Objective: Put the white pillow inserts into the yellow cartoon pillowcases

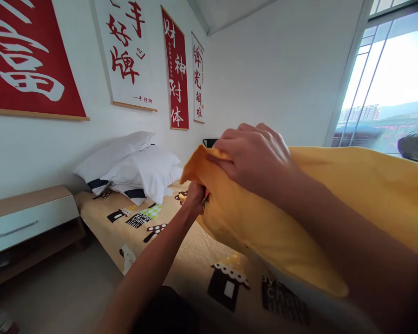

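Both hands grip one end of the yellow pillow (334, 204), held above the patterned bed sheet (195, 260): right hand (254, 157) clenched on top, left hand (194, 197) apparently pinching beneath, long axis trailing rightward from both.

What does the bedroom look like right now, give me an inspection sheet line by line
Surface: bed with a beige cartoon-print sheet.
Job's things: yellow pillowcase held up over the bed, something bulky inside.
Clutter: white pillows stacked at the head of the bed.
Grippers: left hand grips the pillowcase's lower edge; right hand clutches its top corner.
Cables: nothing seen.
Surroundings: bedside cabinet to the left, calligraphy banners on the wall, window at right.
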Motion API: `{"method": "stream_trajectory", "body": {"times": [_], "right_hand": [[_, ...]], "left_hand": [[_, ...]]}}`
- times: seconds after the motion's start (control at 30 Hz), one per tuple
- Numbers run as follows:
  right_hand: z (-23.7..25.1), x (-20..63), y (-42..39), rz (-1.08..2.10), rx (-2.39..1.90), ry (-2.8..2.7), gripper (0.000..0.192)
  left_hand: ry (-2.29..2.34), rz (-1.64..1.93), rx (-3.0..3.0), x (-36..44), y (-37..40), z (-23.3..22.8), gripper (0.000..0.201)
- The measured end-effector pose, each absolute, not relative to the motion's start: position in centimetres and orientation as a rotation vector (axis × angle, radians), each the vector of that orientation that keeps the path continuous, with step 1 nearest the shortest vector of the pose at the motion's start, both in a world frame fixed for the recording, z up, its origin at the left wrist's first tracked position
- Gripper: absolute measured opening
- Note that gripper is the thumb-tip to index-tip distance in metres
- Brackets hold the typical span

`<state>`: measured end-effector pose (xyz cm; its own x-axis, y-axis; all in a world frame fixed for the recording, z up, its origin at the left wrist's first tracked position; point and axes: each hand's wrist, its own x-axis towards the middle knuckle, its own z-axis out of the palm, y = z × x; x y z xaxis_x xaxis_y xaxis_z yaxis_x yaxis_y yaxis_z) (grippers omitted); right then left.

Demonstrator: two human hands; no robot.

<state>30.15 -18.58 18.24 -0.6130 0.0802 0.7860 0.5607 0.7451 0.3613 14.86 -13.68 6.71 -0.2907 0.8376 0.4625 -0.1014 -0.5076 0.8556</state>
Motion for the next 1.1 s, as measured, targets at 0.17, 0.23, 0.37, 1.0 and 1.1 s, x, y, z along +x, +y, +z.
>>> {"method": "stream_trajectory", "body": {"times": [0.17, 0.23, 0.37, 1.0, 1.1], "right_hand": [[19.6, 29.5, -16.5, -0.583, -0.648, -1.963, 0.059], [19.7, 30.3, -15.8, -0.531, -0.711, -1.958, 0.061], [19.2, 32.0, -15.2, -0.464, -0.887, -1.982, 0.066], [16.6, 35.5, -10.4, -0.526, -0.807, -1.974, 0.044], [16.4, 35.3, -11.1, -0.524, -0.714, -1.949, 0.039]], "left_hand": [[0.919, 1.784, 1.246, 15.5, -14.5, 7.5, 0.043], [0.891, 1.806, 1.257, 15.1, -14.6, 7.5, 0.039], [0.896, 1.888, 1.367, 14.4, -14.7, 7.3, 0.03], [1.14, 1.83, 2.139, 11.9, -13.5, 6.0, 0.009], [1.163, 1.913, 1.998, 11.9, -13.1, 6.7, 0.016]]}}
